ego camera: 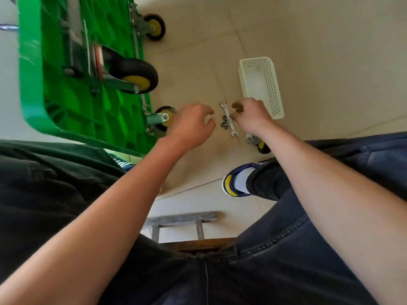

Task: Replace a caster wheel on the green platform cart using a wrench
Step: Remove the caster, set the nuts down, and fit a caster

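**Wrench on floor, both hands closing in**

Wrench (228, 118) lies flat on the tile between my hands: thin steel, stiff, light, slick. I'd pinch mid-shank. Left hand (191, 126) and right hand (251, 116) both loosely curled, empty. Nuts (224, 123) touch the shank, easy to scatter. White basket (261, 85) just right; spare caster (258, 143) near; green cart (72, 69) on its side, left.

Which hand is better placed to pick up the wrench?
Right. The right hand hovers beside the wrench, fingers curled at its shaft. The left hand sits across the nuts, farther off.
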Action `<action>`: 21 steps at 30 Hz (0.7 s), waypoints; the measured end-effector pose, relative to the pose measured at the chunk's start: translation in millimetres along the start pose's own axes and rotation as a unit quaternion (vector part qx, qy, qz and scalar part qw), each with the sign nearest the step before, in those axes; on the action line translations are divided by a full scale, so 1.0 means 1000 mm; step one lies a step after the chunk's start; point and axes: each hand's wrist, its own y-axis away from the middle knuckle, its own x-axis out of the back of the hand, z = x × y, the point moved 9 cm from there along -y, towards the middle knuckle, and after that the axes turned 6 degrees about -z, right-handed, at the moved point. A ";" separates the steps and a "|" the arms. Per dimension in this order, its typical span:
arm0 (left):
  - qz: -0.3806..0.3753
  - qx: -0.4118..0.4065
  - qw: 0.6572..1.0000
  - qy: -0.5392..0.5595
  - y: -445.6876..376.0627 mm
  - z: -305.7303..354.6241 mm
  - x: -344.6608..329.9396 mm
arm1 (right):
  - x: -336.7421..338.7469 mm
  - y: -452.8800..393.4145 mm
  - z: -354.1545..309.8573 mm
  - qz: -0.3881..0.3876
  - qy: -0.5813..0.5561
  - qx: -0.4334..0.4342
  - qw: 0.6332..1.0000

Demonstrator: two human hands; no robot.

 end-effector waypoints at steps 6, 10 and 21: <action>-0.057 0.066 0.995 0.047 -0.031 -0.034 -0.056 | -0.047 -0.029 0.043 -0.019 -0.008 -0.062 0.998; -0.080 0.115 0.985 0.106 -0.048 -0.061 -0.089 | -0.077 -0.045 0.078 -0.026 -0.022 -0.113 0.993; -0.131 0.190 0.956 0.178 -0.087 -0.102 -0.148 | -0.120 -0.108 0.111 -0.016 -0.045 -0.185 0.982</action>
